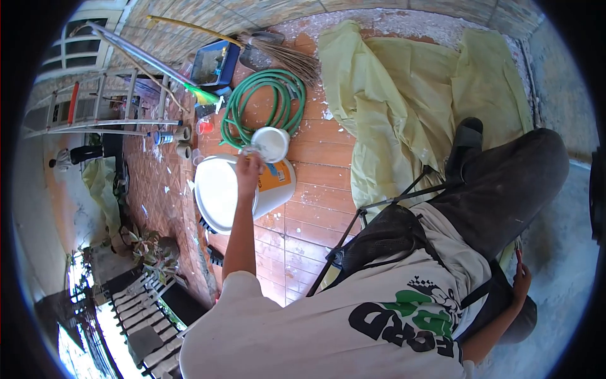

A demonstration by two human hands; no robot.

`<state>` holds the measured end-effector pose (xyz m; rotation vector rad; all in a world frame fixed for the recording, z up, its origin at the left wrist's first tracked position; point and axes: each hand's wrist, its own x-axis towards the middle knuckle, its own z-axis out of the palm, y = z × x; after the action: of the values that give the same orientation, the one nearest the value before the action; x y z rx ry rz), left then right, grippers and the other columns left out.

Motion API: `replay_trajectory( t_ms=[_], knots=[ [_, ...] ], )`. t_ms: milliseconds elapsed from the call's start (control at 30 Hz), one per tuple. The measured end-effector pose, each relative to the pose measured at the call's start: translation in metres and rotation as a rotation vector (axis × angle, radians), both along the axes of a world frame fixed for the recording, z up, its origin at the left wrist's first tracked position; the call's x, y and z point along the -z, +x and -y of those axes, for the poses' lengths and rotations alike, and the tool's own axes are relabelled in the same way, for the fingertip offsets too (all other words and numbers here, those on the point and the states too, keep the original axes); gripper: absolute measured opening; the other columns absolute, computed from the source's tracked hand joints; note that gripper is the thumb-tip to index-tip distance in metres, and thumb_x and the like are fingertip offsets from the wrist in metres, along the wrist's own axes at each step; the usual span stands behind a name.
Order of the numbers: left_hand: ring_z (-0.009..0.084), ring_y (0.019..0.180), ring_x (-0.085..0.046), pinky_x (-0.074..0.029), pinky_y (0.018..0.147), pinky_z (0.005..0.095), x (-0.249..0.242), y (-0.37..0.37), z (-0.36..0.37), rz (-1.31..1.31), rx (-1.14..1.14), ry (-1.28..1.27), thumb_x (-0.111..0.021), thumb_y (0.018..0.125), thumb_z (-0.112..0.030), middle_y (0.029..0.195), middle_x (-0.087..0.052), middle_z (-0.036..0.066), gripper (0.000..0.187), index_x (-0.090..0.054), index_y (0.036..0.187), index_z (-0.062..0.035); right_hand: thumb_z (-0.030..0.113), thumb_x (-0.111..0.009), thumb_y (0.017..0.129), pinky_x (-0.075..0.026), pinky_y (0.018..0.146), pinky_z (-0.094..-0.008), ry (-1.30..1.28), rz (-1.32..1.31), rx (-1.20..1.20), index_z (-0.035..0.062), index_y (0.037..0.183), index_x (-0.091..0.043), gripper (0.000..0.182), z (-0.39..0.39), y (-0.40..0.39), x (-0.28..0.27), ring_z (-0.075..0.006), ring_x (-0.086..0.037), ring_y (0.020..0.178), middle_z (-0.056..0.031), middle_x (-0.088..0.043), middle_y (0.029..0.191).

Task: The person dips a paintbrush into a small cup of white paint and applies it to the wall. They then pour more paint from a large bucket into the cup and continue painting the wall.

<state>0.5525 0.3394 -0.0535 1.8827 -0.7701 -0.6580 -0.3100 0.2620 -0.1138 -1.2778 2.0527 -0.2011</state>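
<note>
My left hand [249,167] is closed above the rim of a large white bucket [213,197] with an orange label. Something pale and blurred shows at its fingertips, but I cannot make out what it is. Right beside those fingers is a small white tub [272,145]. On the other side of my body, my right hand [521,282] is low by my leg, closed around a thin tool with a red handle [519,253]. The far end of that tool is hard to see against the wall and my trousers.
A coiled green hose [237,108] lies beyond the bucket, near a blue tray [225,76] and a broom [284,57]. Yellowish sheeting [391,95] covers floor by my foot. A ladder [98,110] and several cans stand leftward. Another person [79,155] is farther off.
</note>
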Motion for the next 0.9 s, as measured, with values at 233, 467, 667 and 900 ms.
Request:
replay_trajectory(
  t_ms=[233, 467, 667, 900],
  knots=[
    [0.0294, 0.058, -0.063, -0.047, 0.055, 0.0406, 0.071, -0.032, -0.035, 0.445, 0.139, 0.475, -0.063, 0.081, -0.022, 0.066, -0.064, 0.011, 0.033, -0.056, 0.107, -0.004, 0.037, -0.055, 0.091, -0.025, 0.04, -0.0234, -0.068, 0.052, 0.022, 0.0015, 0.104, -0.06, 0.038, -0.001, -0.004, 0.003, -0.0055, -0.037, 0.045, 0.0026, -0.045, 0.056],
    [0.0272, 0.071, -0.063, -0.038, 0.079, 0.0486, 0.091, -0.038, -0.063, 0.554, 0.336, 0.549, -0.063, 0.079, -0.022, 0.07, -0.066, 0.008, 0.03, -0.058, 0.104, -0.0078, 0.034, -0.055, 0.091, -0.026, 0.04, -0.0236, -0.098, 0.006, 0.023, 0.0028, 0.103, -0.06, 0.034, -0.004, -0.007, 0.003, -0.0055, -0.037, 0.044, 0.0029, -0.045, 0.055],
    [0.0257, 0.075, -0.063, -0.034, 0.086, 0.0516, 0.095, -0.047, -0.05, 0.682, 0.217, 0.564, -0.062, 0.079, -0.021, 0.07, -0.065, 0.005, 0.027, -0.057, 0.103, -0.0093, 0.032, -0.055, 0.091, -0.027, 0.04, -0.0243, -0.064, -0.033, 0.037, 0.0023, 0.1, -0.061, 0.032, -0.001, 0.004, -0.01, -0.0061, -0.039, 0.044, 0.0019, -0.046, 0.054],
    [0.0296, 0.088, -0.06, -0.047, 0.081, 0.04, 0.183, -0.046, -0.021, 0.468, 0.173, 0.362, -0.062, 0.079, -0.008, 0.096, -0.059, 0.016, 0.025, -0.052, 0.101, -0.0005, 0.027, -0.055, 0.091, -0.031, 0.043, -0.0256, -0.021, -0.045, 0.044, -0.0009, 0.098, -0.061, 0.03, 0.0, 0.018, -0.018, -0.0079, -0.042, 0.047, 0.0, -0.049, 0.056]
  ],
)
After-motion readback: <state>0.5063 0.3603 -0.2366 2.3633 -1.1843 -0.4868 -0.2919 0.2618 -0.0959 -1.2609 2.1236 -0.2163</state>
